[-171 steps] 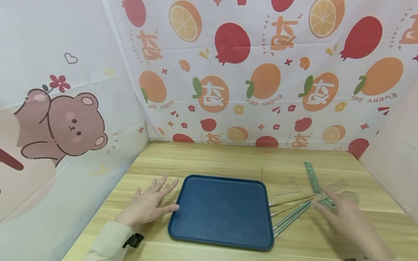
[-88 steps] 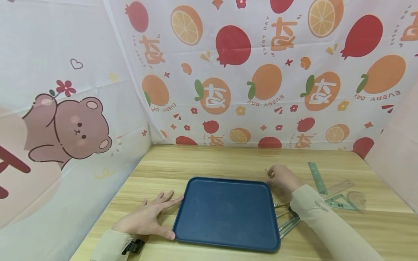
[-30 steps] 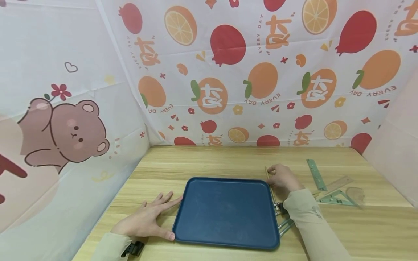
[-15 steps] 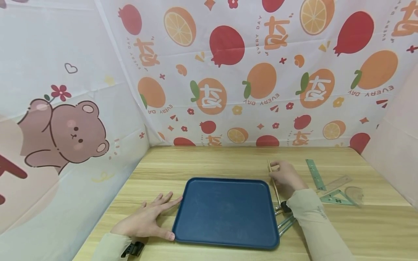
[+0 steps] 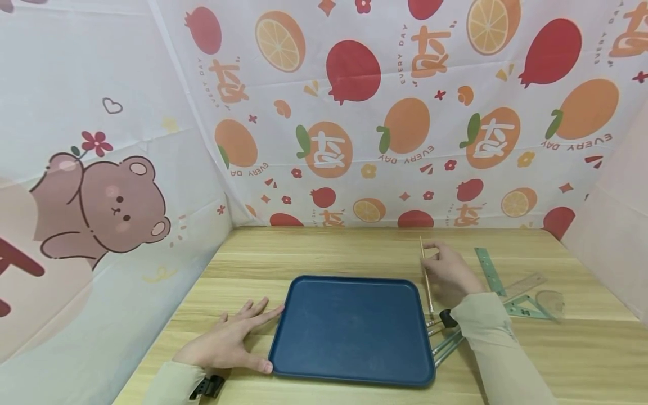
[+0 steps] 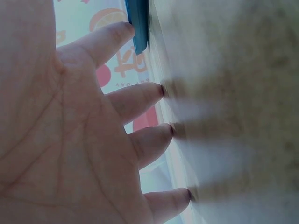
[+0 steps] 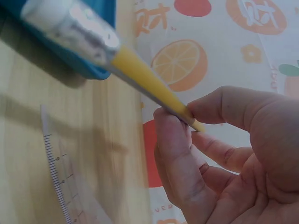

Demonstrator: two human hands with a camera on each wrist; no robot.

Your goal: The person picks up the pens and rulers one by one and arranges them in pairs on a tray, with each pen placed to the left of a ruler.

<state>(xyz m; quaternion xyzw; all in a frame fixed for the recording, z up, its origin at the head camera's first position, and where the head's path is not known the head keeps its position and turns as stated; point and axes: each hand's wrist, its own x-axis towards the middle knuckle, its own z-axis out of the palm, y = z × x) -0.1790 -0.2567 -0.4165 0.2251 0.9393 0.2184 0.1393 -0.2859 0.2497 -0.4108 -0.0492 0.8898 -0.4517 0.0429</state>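
Note:
My right hand (image 5: 448,269) pinches a paintbrush (image 5: 428,289) between thumb and fingers, just past the far right corner of a blue tray (image 5: 351,332). In the right wrist view the paintbrush (image 7: 145,79) has a yellow handle, a silver ferrule and pale bristles, its bristle end pointing back toward me. My left hand (image 5: 228,337) lies with fingers spread at the tray's left side, thumb and index finger right at its edge. In the left wrist view the other fingertips of the left hand (image 6: 84,121) rest on the table.
More paintbrushes (image 5: 448,347) lie at the tray's right edge, partly hidden by the right wrist. Farther right are a green ruler (image 5: 490,271), a clear ruler (image 5: 526,285), a green set square (image 5: 529,308) and a clear protractor (image 5: 552,302). A clear scaled edge (image 7: 53,172) shows below the right hand.
My right hand has come from beside the rulers to the tray's far right corner, gripped the paintbrush there and drawn it slightly away and right. The left hand slid nearer along the tray edge.

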